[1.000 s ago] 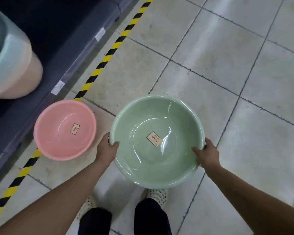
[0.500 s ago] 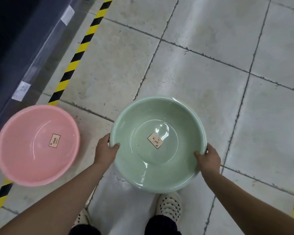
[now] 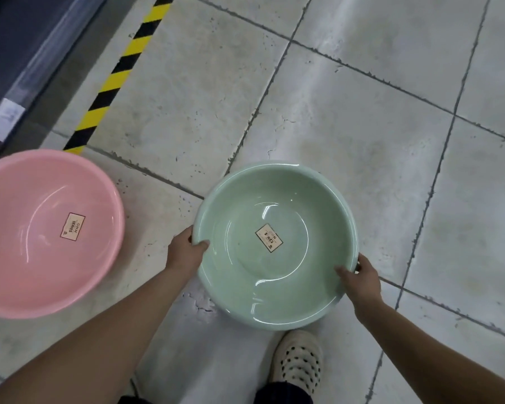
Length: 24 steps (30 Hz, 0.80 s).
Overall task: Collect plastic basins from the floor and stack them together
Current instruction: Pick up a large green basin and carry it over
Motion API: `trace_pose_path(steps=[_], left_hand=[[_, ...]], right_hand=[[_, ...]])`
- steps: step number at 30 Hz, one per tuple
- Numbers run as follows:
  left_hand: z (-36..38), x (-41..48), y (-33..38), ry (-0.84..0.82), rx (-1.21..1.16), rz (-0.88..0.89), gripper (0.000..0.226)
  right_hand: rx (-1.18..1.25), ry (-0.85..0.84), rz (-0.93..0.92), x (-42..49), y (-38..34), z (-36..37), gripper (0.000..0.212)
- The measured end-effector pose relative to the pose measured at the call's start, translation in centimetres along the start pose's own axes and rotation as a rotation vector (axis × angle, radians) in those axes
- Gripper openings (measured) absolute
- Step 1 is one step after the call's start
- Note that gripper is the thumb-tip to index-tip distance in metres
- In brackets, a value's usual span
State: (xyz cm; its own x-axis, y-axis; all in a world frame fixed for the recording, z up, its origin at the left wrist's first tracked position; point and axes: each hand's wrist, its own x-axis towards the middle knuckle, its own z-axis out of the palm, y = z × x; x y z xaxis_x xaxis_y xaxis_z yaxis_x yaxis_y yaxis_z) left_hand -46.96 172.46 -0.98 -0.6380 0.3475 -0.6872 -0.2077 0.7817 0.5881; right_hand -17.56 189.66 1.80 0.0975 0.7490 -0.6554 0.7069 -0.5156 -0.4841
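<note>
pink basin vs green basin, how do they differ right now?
The green basin is held by its rim in the left hand and right hand; the pink basin is untouched, apparently on the floor. Pink lies left, partly out of frame; green shows whole. Both are round, open side up, each with a label inside.

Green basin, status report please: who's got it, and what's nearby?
Left hand and right hand both grip green basin by its rim. Pink basin on floor, left, apart. Nothing between them.
</note>
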Motion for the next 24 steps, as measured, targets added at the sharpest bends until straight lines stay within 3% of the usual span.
trace_pose_path(steps=[3,7,12,18,24], left_hand=[[-0.8,0.0,-0.4,-0.027,-0.063,-0.084,0.024],[-4.4,-1.9,0.1,0.022,-0.110,-0.062,0.012],[-12.8,-6.5,-0.1,0.110,-0.129,0.072,0.013],[-25.8,-8.0,-2.3,0.387,-0.259,0.012,0.029],[-35.9,-7.5,-7.2,0.583,-0.364,-0.150,0.021]], right_hand=[[0.036,-0.049,0.021,-0.4,-0.6,-0.2,0.050],[0.004,-0.050,-0.028,-3.0,-4.1,0.1,0.044],[-0.170,-0.121,-0.254,-9.0,-11.1,2.0,0.049],[-0.187,-0.270,-0.451,-17.7,-20.6,10.2,0.049],[-0.262,-0.408,-0.568,-23.8,-25.8,21.4,0.037]])
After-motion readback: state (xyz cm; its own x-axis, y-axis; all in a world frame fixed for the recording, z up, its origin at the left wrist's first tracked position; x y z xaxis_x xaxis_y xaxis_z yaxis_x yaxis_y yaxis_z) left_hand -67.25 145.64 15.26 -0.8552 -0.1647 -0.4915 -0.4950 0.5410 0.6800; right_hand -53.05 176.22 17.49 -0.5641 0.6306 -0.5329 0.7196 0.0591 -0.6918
